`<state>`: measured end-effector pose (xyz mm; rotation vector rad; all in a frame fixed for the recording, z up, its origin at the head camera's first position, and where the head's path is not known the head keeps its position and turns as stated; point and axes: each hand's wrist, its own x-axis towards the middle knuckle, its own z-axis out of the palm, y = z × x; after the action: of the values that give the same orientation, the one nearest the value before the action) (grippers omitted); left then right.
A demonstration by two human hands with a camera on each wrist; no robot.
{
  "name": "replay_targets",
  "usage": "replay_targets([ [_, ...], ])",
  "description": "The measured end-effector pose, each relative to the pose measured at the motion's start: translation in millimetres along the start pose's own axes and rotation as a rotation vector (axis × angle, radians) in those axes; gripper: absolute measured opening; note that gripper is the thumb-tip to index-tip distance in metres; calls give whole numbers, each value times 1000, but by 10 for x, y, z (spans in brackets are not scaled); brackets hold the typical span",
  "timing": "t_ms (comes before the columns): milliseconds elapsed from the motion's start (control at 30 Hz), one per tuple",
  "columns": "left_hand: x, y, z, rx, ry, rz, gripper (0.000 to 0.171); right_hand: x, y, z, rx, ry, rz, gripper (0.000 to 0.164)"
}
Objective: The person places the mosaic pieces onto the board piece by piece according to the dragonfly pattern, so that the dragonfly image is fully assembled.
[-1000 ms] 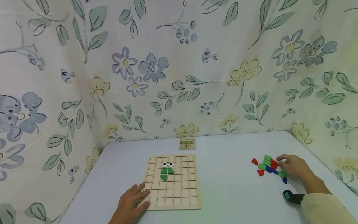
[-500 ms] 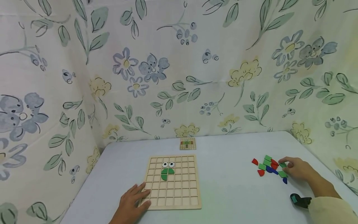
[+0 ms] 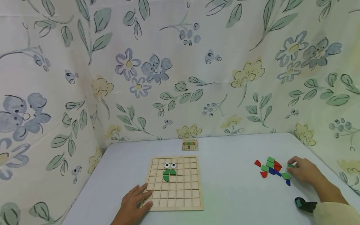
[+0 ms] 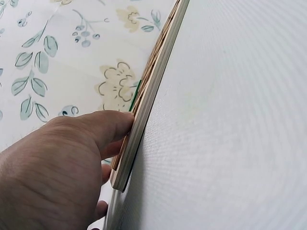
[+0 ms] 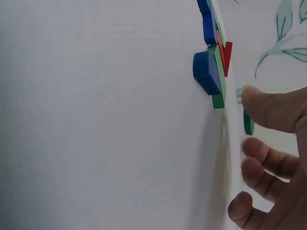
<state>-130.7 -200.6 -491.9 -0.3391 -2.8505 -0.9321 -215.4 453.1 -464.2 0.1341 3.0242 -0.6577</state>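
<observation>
A pale wooden grid board [image 3: 174, 182] shows two white round eye pieces with black pupils [image 3: 170, 165] above green curved pieces [image 3: 169, 175]. Near the white table's [image 3: 230, 193] right edge lie red, green and dark blue flat pieces [image 3: 271, 169]. The cream cloth backdrop [image 3: 180, 68] carries blue and yellow flowers with grey-green leaves.

A pale grey worktop [image 3: 233, 193] sits in a corner, enclosed by cream floral fabric walls [image 3: 180, 68] printed with blue, yellow flowers and green leaves.
</observation>
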Motion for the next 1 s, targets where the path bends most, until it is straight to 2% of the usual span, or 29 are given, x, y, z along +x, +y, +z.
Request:
replay_targets([
  [100, 2, 15, -8, 0, -1, 10, 44, -71, -6, -30, 9, 35, 1, 39],
  [300, -5, 38, -24, -1, -9, 6, 44, -232, -184, -105, -8, 164, -97, 35],
  [433, -1, 24, -16, 3, -7, 3, 44, -368, -431, -169, -4, 232, -135, 38],
  [633, 17, -4, -8, 8, -10, 1, 45, -579, -872, -213, 24, 389, -234, 38],
  [800, 18, -16, -18, 24, -28, -16, 48, -760, -1282, -209, 57, 469, -286, 36],
  [1000, 20, -29, -11, 14, -27, 7, 47, -895, -1656, -174, 111, 577, -398, 29],
])
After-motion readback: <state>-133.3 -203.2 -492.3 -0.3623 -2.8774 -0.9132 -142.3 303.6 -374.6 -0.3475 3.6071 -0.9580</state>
